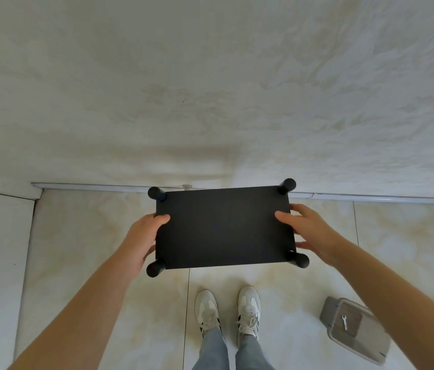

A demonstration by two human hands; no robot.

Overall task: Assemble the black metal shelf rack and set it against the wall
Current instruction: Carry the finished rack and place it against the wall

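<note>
Pale, blotchy wall (210,76) fills the far side, meeting the tiled floor (77,236) at a white skirting strip (90,186). Seen from above, the black shelf rack (223,228) stands at the floor's far edge, its long side close to the skirting and roughly parallel to it. Whether it touches the wall cannot be told.

The left hand (143,236) and right hand (309,228) each grip a short end of the top panel, thumbs on top and fingers wrapped around the edge. Probably this grip is meant to steer the rack square and level into place.

White shoes (226,313) stand just behind it. Toward the floor's near right corner sits a lidded plastic box (354,329) with a small wrench (344,322) on top, well apart from the rack. Nothing appears to block the rack's path.
</note>
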